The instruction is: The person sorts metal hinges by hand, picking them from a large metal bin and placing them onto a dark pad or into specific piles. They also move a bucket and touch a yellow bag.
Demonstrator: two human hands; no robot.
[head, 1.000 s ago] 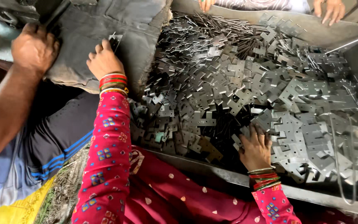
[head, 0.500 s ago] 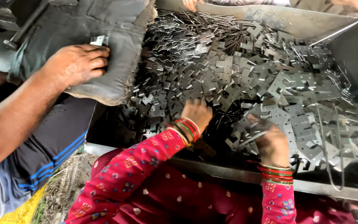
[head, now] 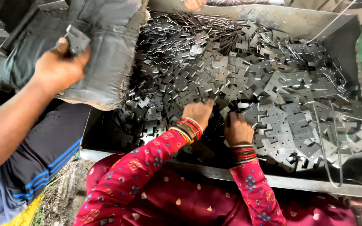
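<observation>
A big heap of flat grey metal plates (head: 273,92) with punched holes fills a metal tray (head: 298,184) in front of me. Both my hands are pressed into the near part of the heap, close together. My left hand (head: 197,112), with red bangles at the wrist, has its fingertips buried under the plates. My right hand (head: 237,129) curls around plates just right of it. A co-worker's hand (head: 58,69) at the upper left grips a single metal plate (head: 77,39) against a grey padded cloth (head: 105,50).
Thin metal rods (head: 206,21) lie at the back of the heap. A bent wire (head: 327,146) runs over the plates on the right. Another person's hand (head: 194,4) shows at the tray's far edge. The co-worker's arm and dark shorts fill the left side.
My left hand left the grey cloth and came down into the plates. My right hand shifted left to meet it. The co-worker's hand moved across the cloth, now holding a plate.
</observation>
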